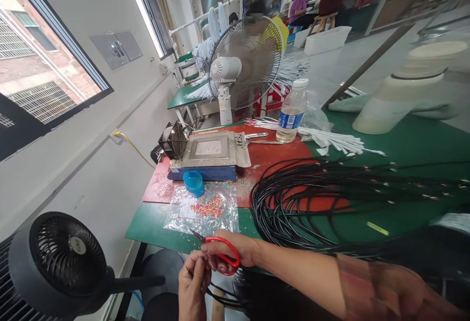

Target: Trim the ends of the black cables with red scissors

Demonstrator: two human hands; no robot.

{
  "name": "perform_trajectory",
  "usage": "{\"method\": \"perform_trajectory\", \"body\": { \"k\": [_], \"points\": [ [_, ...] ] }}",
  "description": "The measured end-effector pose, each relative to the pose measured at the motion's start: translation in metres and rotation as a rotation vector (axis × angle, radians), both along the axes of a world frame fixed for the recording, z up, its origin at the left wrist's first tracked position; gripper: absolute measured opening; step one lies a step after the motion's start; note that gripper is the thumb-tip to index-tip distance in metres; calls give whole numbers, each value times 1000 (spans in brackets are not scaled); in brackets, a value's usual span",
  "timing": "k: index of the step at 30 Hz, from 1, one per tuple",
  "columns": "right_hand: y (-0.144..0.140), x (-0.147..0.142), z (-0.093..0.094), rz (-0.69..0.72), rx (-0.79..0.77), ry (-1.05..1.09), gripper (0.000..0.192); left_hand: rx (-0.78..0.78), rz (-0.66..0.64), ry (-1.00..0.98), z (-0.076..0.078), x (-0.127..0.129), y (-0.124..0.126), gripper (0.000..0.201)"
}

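Observation:
My right hand (235,252) grips red-handled scissors (220,252), blades pointing left over the table's near edge. My left hand (193,282) sits just below, fingers pinched on the end of a thin black cable (220,297) that runs back under my right arm. A large coil of black cables (293,203) lies on the green table (147,225) to the right. Just beyond the scissors lies a clear plastic sheet (201,208) with a pile of small red bits (209,207).
A blue cap (193,183) sits before a flat metal-topped machine (209,157) on a red mat. A water bottle (292,110), white strips (330,140), a standing fan (246,61) and a black fan (62,260) at lower left surround it. People work at far tables.

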State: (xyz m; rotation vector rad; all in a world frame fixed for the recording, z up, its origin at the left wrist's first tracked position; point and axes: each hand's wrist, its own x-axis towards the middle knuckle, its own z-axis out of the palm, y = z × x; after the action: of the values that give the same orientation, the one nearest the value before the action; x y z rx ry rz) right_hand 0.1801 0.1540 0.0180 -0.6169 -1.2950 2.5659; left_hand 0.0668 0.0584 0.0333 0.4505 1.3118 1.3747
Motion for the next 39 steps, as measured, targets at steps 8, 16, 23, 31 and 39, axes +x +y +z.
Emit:
{"method": "perform_trajectory", "body": {
  "k": [8, 16, 23, 31, 39],
  "points": [
    [0, 0, 1, 17, -21, 10, 35, -12, 26, -33, -8, -5, -2, 18],
    [-1, -1, 1, 11, -51, 26, 33, 6, 5, -26, -4, -2, -1, 18],
    [-1, -2, -4, 12, 2, 32, 41, 36, -41, -28, -7, -4, -1, 19],
    [-2, -1, 3, 8, 27, -4, 44, -19, -34, 2, -9, -6, -1, 21],
    [-4, -2, 1, -79, 218, 9, 42, -34, 26, -4, -7, -6, -1, 23]
  ]
}}
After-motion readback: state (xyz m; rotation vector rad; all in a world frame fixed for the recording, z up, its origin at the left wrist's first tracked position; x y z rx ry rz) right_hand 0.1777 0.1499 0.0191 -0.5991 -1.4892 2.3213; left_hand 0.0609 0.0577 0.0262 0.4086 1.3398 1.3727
